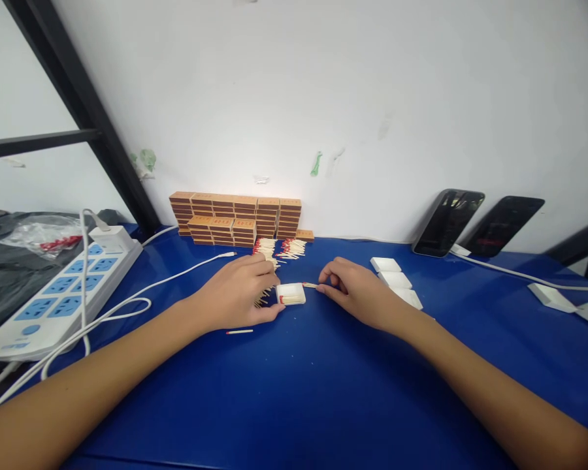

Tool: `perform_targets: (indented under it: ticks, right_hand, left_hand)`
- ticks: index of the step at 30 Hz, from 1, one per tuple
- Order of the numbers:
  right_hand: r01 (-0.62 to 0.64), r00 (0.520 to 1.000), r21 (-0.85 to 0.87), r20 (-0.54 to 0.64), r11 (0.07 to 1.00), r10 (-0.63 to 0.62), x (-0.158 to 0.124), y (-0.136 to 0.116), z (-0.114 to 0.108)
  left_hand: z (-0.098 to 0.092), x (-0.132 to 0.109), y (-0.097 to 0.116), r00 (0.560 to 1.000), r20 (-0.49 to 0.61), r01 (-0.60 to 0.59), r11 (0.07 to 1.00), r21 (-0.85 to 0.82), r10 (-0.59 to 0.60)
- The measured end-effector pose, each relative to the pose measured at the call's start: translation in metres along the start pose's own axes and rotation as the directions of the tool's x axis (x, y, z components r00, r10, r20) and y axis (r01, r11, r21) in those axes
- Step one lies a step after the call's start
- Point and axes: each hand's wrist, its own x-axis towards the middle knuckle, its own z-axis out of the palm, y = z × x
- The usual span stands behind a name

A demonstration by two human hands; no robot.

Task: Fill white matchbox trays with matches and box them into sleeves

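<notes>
A white matchbox tray (293, 290) lies on the blue table with several red-tipped matches inside. My left hand (245, 290) grips its left end between thumb and fingers. Just right of the tray, my right hand (350, 287) pinches matches (309, 284) whose red tips point toward it. Loose matches (263, 299) lie partly hidden beneath my left hand. Beyond it are two match piles (293, 247), the left one partly covered by the fingers. A single match (240, 331) rests on the table nearer to me. Three more white trays (396, 280) stand in a row beside my right hand.
Brown matchboxes (235, 205) are stacked against the wall at the back. A power strip (63, 294) and white cables (142, 300) occupy the left. Two phones (449, 222) lean on the wall at right, near a white cable. A dark frame post (93, 124) rises at left.
</notes>
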Motion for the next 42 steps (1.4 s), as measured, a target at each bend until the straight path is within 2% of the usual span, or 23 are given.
perform_targets:
  ticks: [11, 16, 20, 29, 34, 42]
  right_hand:
    - [0.029, 0.998, -0.044, 0.049, 0.999, -0.027, -0.005, -0.002, -0.001]
    - [0.048, 0.999, -0.030, 0.006, 0.998, -0.048, -0.001, 0.001, 0.000]
    - [0.018, 0.999, -0.052, 0.039, 0.998, -0.016, 0.000, 0.004, 0.001]
    - [0.084, 0.996, -0.010, -0.033, 0.996, -0.085, 0.003, 0.001, 0.009]
    - [0.113, 0.993, -0.009, -0.034, 0.994, -0.113, 0.003, 0.000, 0.009]
    - [0.070, 0.997, -0.023, -0.017, 0.997, -0.071, 0.005, 0.001, 0.011]
  left_hand:
    - [-0.001, 0.000, 0.001, 1.000, 0.010, -0.007, 1.000, -0.025, 0.007]
    - [-0.001, 0.000, 0.001, 1.000, 0.002, -0.013, 1.000, -0.023, 0.013]
    - [0.000, 0.000, 0.001, 1.000, 0.001, -0.018, 1.000, -0.016, 0.018]
    - [0.003, -0.002, 0.000, 1.000, 0.007, -0.010, 1.000, -0.013, 0.010]
    - [0.001, 0.000, 0.000, 1.000, 0.005, -0.018, 1.000, -0.016, 0.018]
    - [0.002, -0.001, 0.000, 1.000, 0.008, -0.010, 1.000, -0.025, 0.010]
